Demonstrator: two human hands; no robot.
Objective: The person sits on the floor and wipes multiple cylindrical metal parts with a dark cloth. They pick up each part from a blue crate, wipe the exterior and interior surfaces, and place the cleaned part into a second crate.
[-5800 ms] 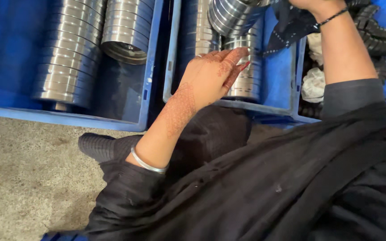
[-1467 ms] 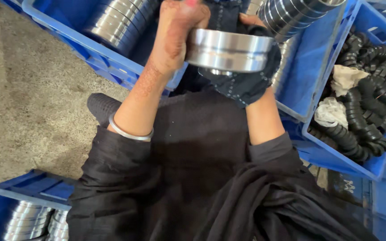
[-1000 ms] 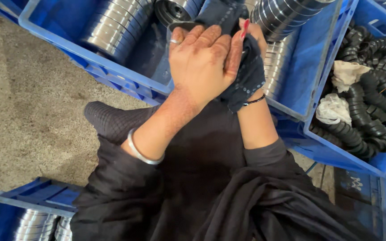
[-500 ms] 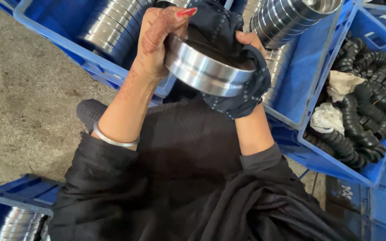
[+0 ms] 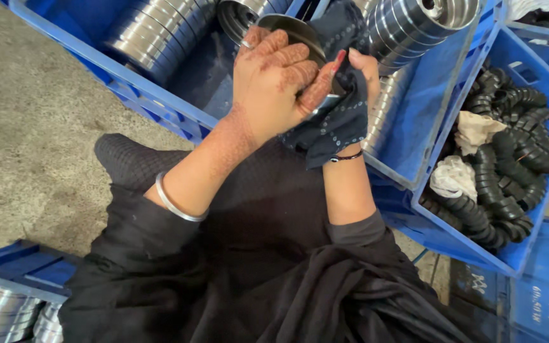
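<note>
We hold one steel ring up over our lap, just in front of the near wall of the left crate. Our left hand lies across the ring's face, fingers closed down over it and the thumb hooked on its rim. Our right hand grips the ring from the right through a dark cloth, thumb pressed on top; the fingers under the cloth are hidden, so we cannot tell how they sit.

Behind the ring, a row of rings lies on edge in the left crate. A second stack leans in the middle crate. The right crate holds black rubber hoses and pale rags, well apart from our hands. Another crate with more rings sits at the lower left corner on the concrete floor.

We judge the main risk to be a slip: the ring looks smooth and heavy, the cloth could slide against it, and then it would drop onto our lap or strike the crate's wall. The cloth hangs loose below the right hand and could snag on that wall. Our left fingers might also get pinched if the ring twists between the two hands.
</note>
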